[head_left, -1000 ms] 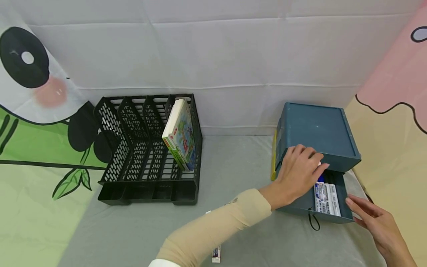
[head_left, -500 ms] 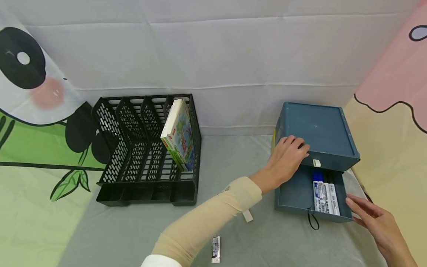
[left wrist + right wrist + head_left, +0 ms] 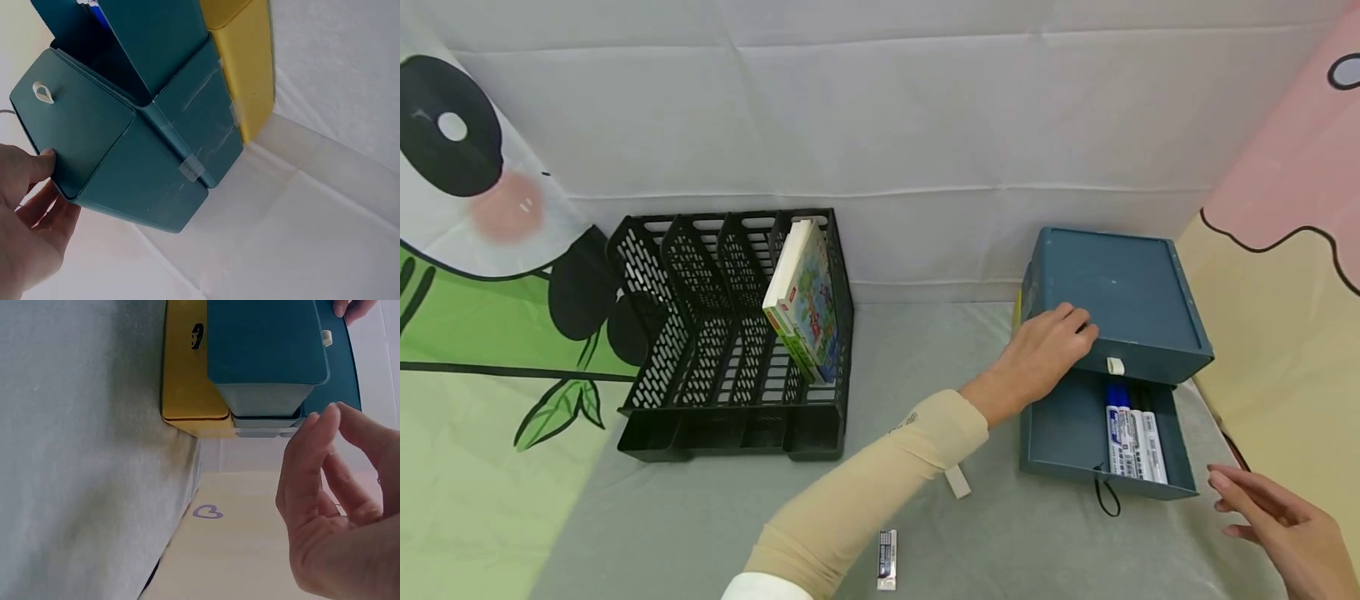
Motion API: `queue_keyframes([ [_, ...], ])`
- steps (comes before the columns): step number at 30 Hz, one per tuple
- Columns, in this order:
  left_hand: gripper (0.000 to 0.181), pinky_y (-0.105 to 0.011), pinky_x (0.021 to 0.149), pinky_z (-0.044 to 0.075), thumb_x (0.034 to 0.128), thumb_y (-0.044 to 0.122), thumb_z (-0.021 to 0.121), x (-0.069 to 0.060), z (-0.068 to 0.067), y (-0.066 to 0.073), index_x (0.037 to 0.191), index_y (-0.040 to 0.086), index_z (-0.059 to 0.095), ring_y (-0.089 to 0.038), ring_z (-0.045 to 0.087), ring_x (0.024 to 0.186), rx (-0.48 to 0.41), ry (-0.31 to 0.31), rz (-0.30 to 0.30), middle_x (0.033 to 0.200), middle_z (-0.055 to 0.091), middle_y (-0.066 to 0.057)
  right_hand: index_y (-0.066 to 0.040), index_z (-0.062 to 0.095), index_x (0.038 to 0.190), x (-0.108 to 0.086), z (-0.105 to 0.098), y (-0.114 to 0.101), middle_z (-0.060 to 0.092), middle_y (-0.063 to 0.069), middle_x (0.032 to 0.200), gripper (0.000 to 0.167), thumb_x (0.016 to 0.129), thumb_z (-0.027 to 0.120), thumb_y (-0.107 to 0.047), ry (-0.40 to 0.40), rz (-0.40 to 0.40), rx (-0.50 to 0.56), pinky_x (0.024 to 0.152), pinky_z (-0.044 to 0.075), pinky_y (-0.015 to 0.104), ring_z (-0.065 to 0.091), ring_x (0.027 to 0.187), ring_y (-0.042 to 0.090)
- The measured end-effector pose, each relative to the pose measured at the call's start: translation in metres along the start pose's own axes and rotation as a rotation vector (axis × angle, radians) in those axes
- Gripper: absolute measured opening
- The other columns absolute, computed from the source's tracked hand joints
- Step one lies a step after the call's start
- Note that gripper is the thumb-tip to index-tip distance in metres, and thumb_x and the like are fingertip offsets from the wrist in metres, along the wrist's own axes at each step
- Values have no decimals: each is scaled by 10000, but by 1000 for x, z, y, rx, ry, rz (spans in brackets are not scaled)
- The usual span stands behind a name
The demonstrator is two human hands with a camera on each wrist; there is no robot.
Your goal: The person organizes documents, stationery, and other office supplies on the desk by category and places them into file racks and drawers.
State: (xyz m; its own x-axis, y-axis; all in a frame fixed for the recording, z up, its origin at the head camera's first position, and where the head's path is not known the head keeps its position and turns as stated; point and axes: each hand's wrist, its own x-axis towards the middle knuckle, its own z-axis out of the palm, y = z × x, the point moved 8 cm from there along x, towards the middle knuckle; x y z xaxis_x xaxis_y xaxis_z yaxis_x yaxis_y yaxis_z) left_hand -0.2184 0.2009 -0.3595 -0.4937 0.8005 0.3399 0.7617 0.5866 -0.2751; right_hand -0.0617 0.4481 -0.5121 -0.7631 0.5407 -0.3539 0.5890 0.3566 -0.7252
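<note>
On the right in the head view stands a stacked blue drawer unit (image 3: 1120,283). Its lower blue drawer (image 3: 1060,429) is pulled out, with several white markers (image 3: 1133,442) lying side by side in it, blue and dark caps toward the back. My left hand (image 3: 1048,354) grips the unit's upper front left corner; in the left wrist view its thumb (image 3: 40,165) is on the front face and the fingers bend over the top edge. My right hand (image 3: 1285,525) hovers just right of the drawer, apart from it, fingers loosely bent and holding nothing.
A black perforated file rack (image 3: 730,350) stands on the left, with books (image 3: 808,308) upright in its right slot. Near the front lie a small white labelled item (image 3: 887,560) and a white strip (image 3: 957,482). A yellow drawer (image 3: 187,362) sits under the blue ones.
My left hand has moved up and left from above the markers to the unit's top corner. My right hand has come off the drawer's side and moved right.
</note>
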Motion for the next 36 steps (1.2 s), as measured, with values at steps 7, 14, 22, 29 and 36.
queue_keyframes([
  [7,277,-158,1003,460,1065,156,579,1,0,0,1313,191,698,-111,577,1161,-8,-13,17,1350,631,15,59,551,1394,-13,0,5,757,-29,899,716,1000,593,-537,-34,49,-10,637,588,282,656,736,136],
  [14,288,-156,1009,454,1071,153,564,2,0,-1,1326,200,691,-111,570,1173,-23,-21,9,1356,626,21,36,539,1392,-26,10,3,782,27,957,690,1006,590,-533,-83,11,17,673,602,311,719,775,134],
  [22,296,-151,1008,454,1068,157,572,1,0,-2,1335,208,690,-109,570,1190,-33,-22,-8,1357,624,24,64,583,1295,-42,16,-2,773,-3,906,490,1058,571,-364,-36,-33,39,660,603,296,730,759,129],
  [29,299,-149,1013,450,1075,168,557,0,0,-2,1343,214,682,-102,564,1192,-34,-28,-17,1358,620,32,51,607,1311,-47,34,3,766,120,1075,531,1039,603,-405,-116,3,12,706,603,297,731,822,142],
  [36,302,-148,1018,446,1079,183,550,-1,1,-3,1351,227,674,-97,561,1194,-21,-35,-29,1370,613,40,13,593,1370,-51,55,2,766,82,1127,621,998,645,-481,-214,44,60,747,603,297,737,888,134],
])
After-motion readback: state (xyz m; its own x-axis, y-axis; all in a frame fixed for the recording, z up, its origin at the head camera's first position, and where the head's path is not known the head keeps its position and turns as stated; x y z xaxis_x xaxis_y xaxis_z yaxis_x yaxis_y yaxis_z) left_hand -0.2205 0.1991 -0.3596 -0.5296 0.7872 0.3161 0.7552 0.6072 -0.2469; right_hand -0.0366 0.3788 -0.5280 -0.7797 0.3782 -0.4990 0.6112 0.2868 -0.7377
